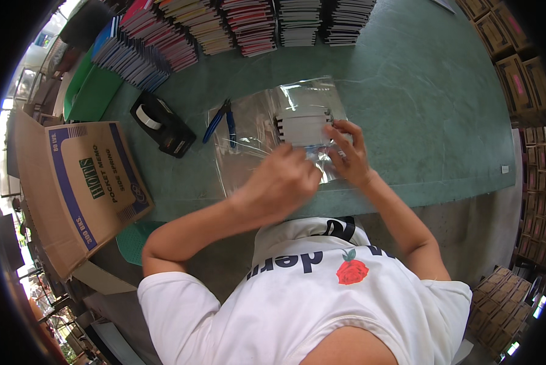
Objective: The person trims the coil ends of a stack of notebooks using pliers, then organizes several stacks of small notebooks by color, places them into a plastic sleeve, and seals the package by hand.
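Note:
A small block of white-edged memo notebooks (303,129) with dark spiral bindings at its ends lies on a clear plastic bag (322,91). My right hand (353,152) grips the block's right end with bent fingers. Nearer to me, my left hand (285,179) is curled closed by the block's front edge, over the plastic; what its fingertips pinch is hidden and slightly blurred. More clear plastic sheets (248,164) lie under and left of the left hand. Blue-handled nippers (222,125) rest on these sheets, jaws pointing away from me.
A black tape dispenser (163,125) stands left on the green table (425,121). Rows of stacked notebooks (248,27) line the far edge. An open cardboard carton (96,182) sits at the left, near a green bin (93,88). Piled cartons (516,79) stand beyond the right edge.

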Demonstrator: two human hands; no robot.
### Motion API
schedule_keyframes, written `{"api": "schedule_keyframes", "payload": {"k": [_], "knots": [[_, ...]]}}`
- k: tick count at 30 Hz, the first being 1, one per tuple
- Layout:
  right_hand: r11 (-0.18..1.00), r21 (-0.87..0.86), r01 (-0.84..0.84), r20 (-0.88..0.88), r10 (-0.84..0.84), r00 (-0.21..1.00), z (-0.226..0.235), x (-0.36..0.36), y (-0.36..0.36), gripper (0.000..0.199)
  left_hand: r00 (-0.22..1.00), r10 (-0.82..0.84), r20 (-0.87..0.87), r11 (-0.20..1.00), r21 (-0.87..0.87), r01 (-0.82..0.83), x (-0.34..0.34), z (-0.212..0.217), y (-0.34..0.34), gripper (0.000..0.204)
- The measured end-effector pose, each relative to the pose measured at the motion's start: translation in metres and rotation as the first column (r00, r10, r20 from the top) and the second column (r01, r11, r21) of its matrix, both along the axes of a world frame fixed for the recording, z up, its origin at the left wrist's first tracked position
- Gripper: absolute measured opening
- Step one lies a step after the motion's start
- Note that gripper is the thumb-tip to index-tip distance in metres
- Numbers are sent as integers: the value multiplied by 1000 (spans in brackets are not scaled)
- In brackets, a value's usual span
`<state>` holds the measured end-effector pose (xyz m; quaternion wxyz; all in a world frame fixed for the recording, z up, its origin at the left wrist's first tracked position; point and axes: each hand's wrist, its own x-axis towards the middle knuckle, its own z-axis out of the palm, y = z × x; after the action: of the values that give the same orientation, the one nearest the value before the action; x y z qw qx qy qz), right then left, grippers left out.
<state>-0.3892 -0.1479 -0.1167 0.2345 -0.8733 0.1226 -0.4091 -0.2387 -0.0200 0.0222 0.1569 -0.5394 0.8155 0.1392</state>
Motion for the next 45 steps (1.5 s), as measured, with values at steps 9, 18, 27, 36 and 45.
{"api": "schedule_keyframes", "payload": {"k": [9,18,27,36,45], "knots": [[900,-369,-230,-238,148,960,38,15,-25,42,946,-251,-207,761,-646,61,29,-32,19,24],[936,-290,-198,-241,129,962,27,19,-5,45,924,-244,-295,745,-667,-16,52,-5,-58,14],[947,-255,-195,-305,112,946,30,22,-11,48,986,-11,-166,920,-387,-55,73,27,-47,30],[948,-252,-193,-361,93,928,36,22,-9,50,976,-42,-213,880,-470,-65,69,14,-59,8],[952,-254,-172,-343,77,936,37,28,-4,48,964,-44,-263,860,-502,-97,71,-19,-64,12]]}}
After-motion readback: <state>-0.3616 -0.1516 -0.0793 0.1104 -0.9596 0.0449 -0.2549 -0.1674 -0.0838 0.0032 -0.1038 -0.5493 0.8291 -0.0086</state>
